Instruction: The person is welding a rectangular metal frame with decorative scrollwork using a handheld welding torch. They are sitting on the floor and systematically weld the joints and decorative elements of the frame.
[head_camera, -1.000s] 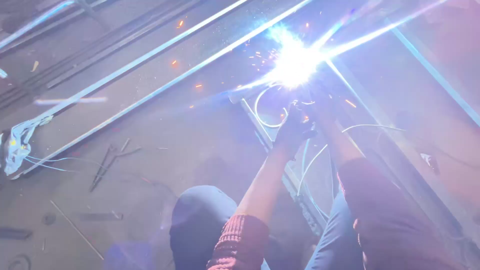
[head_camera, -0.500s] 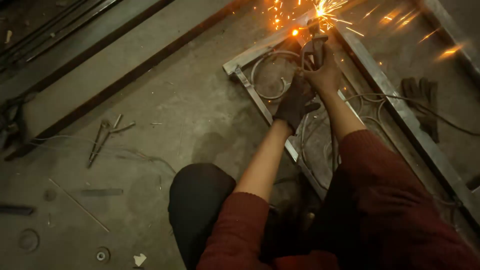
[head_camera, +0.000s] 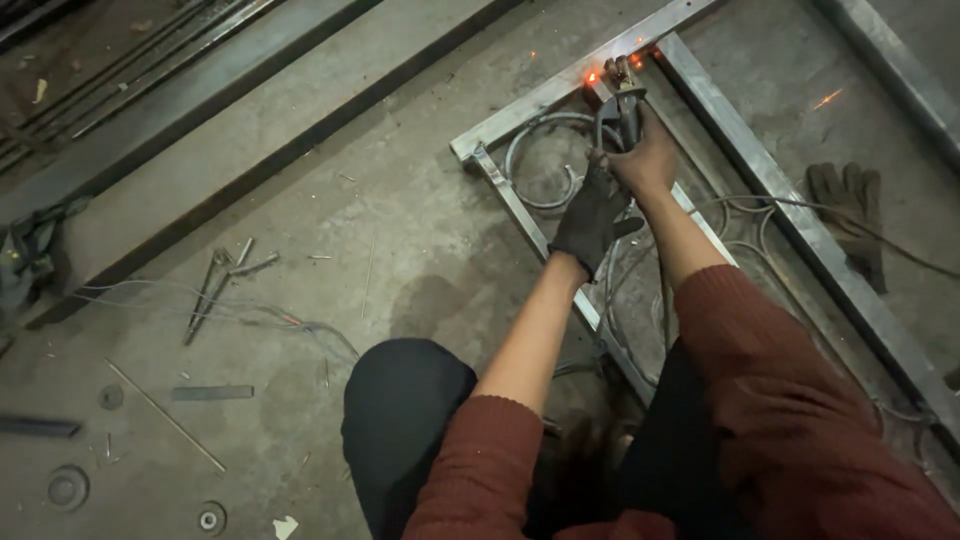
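I crouch over a rectangular steel frame (head_camera: 545, 100) lying on the concrete floor. My bare right hand (head_camera: 648, 160) grips a welding electrode holder (head_camera: 625, 98), its tip at the frame's far corner. A small orange spot (head_camera: 592, 77) glows there on the joint, with a few sparks nearby. My left hand (head_camera: 590, 215), in a dark glove, curls against the holder's handle just under my right hand. A curled iron scroll (head_camera: 540, 165) lies inside the frame to the left of my hands.
A welding cable (head_camera: 800, 205) runs off to the right across the frame. A pair of dark gloves (head_camera: 850, 215) lies beyond the right bar. Long steel sections (head_camera: 230, 110) lie at the upper left. Tongs (head_camera: 215, 285), a thin rod (head_camera: 165, 415) and round washers (head_camera: 68, 487) are scattered on the left floor.
The bright welding arc and spray of sparks have died down to a small glowing spot. Both hands stay at the frame's corner.
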